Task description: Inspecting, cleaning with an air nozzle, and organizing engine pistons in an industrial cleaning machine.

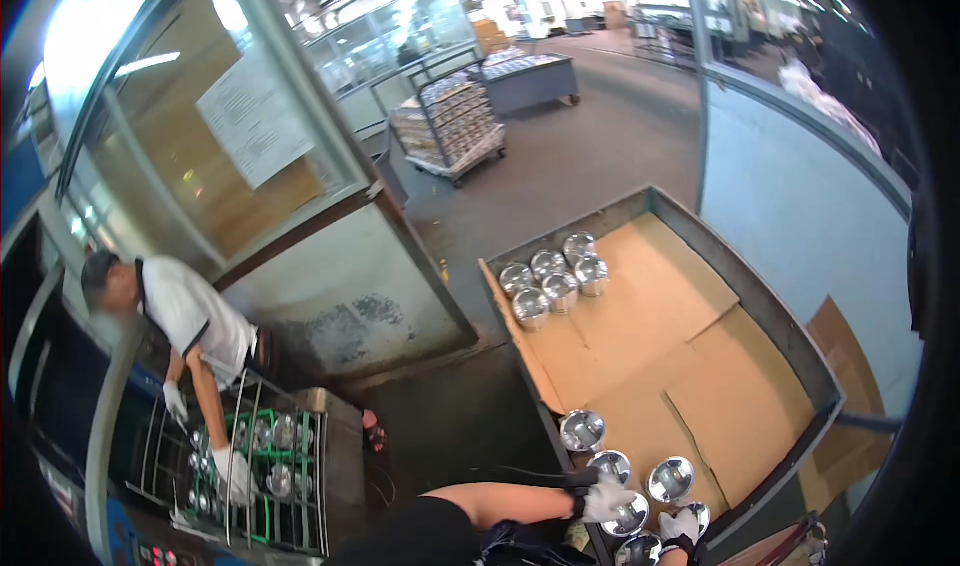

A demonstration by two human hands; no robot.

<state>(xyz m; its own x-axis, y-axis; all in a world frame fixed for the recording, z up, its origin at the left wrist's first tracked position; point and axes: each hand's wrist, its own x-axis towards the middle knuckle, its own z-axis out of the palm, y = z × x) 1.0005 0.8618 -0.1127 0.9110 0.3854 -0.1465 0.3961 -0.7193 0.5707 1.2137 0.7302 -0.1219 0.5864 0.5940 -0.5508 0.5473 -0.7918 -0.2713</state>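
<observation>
Shiny silver metal pistons stand in the near corner of a large cart [840, 396] lined with brown cardboard [750, 366]. My left hand [603, 498], in a white glove, closes on the rim of a piston [630, 516]. Just to its right, my right hand [678, 526], gloved too, grips the side of another piston [699, 517]; part of its fingers is hidden. Beside my hands stand a piston [671, 479] farther to the right and a piston [583, 430] by the cart's left edge.
More pistons [560, 291] are grouped in the cart's far left corner. To my left a co-worker [200, 311] in white gloves reaches into a metal rack [320, 486] with green holders. A loaded trolley [450, 126] and a grey cart [535, 86] stand beyond the partition [350, 296].
</observation>
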